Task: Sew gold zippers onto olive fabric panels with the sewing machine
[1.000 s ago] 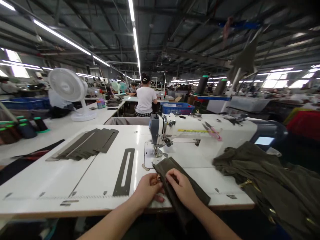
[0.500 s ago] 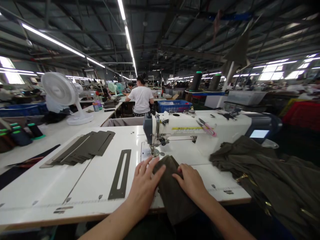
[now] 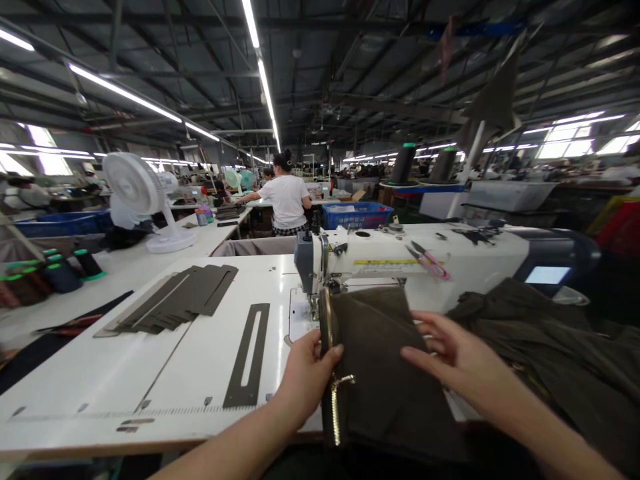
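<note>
A dark olive fabric piece (image 3: 380, 353) with a brass zipper along its left edge lies spread under the head of the white sewing machine (image 3: 400, 257). My left hand (image 3: 305, 377) pinches the zipper edge between thumb and fingers, close to the zipper pull (image 3: 344, 381). My right hand (image 3: 450, 353) rests flat on the right side of the fabric with its fingers stretched out. The fabric's far edge reaches up to the needle area.
A dark slotted template (image 3: 247, 357) and a stack of dark strips (image 3: 175, 300) lie on the white table (image 3: 100, 387) to the left. A heap of olive garments (image 3: 550, 347) sits right. Pink-handled scissors (image 3: 427, 259) rest on the machine. A fan (image 3: 135, 193), thread cones and a seated person (image 3: 287, 200) are beyond.
The folded fabric has been opened out and slid up under the machine head. My left hand went from lying flat to gripping the zipper edge; my right hand moved right.
</note>
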### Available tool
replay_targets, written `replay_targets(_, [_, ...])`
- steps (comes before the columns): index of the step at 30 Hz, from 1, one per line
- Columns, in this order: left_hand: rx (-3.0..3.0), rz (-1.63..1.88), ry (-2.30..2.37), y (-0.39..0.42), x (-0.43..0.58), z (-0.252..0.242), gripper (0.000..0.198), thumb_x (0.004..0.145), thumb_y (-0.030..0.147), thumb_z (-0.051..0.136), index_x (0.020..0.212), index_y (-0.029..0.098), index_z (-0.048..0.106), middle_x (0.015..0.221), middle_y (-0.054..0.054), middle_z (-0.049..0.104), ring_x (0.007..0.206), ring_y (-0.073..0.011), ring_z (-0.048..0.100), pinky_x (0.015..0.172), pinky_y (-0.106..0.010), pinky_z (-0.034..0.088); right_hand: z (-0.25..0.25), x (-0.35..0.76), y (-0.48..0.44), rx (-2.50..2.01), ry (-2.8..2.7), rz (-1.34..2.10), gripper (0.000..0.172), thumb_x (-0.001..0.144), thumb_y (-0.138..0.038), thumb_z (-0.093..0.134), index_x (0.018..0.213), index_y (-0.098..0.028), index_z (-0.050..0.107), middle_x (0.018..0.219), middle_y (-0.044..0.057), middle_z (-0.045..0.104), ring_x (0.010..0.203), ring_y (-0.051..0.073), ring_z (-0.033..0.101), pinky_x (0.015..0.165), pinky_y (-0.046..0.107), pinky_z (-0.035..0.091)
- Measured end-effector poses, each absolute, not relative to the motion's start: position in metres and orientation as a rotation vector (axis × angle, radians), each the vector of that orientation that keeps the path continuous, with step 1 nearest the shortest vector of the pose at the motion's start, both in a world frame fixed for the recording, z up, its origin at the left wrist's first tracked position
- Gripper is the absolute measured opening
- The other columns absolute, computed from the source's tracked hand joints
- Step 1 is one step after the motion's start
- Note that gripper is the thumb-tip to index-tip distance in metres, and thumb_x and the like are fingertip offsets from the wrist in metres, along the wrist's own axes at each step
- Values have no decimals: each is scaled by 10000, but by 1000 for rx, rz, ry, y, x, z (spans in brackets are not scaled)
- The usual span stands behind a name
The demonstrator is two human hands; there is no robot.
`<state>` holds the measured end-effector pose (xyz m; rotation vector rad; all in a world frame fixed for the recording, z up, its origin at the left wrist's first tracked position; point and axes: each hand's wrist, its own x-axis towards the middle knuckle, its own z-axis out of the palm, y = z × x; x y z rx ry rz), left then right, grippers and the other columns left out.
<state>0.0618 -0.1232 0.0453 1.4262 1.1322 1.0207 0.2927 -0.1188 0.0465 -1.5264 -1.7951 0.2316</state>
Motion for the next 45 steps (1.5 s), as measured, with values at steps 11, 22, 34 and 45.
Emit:
replay_targets(11, [2540,256,1236,-108,13,39,949,586,653,638,1326,130,359,1384,-186,320,1307,-370,190,1029,-574,-97,-5,250,-69,-1805,-1759,354,363,815,-521,416,624,-215,453,578,4,554,559,173,529,532,270,353])
replay_targets(22, [2569,233,1335,-102,25,38,1063,470,754,620,1287,104,420,1347,-196,388,1258,-435,262,1032,-556,-87,0,244,-58,-2091,-2143,-287,211,895,-204,371,926,-122,563,689,124,644,649,277,622,538,328,379])
replay_targets(34, [2612,301,1307,-105,22,30,1015,530,673,664,1310,94,370,1347,-210,381,1268,-432,239,1027,-564,-89,-35,221,-96,-1281,-2439,-26,459,901,-303,323,1329,-147,375,1377,106,366,1295,223,273,1038,510,228])
replay_targets(45, [2567,505,1193,-135,25,-16,280,749,443,644,908,222,583,1127,1,605,1060,-166,532,1070,-415,132,-126,232,-55,-947,-2445,-164,441,874,-293,327,1293,-232,449,1383,42,343,1254,252,346,1004,474,330])
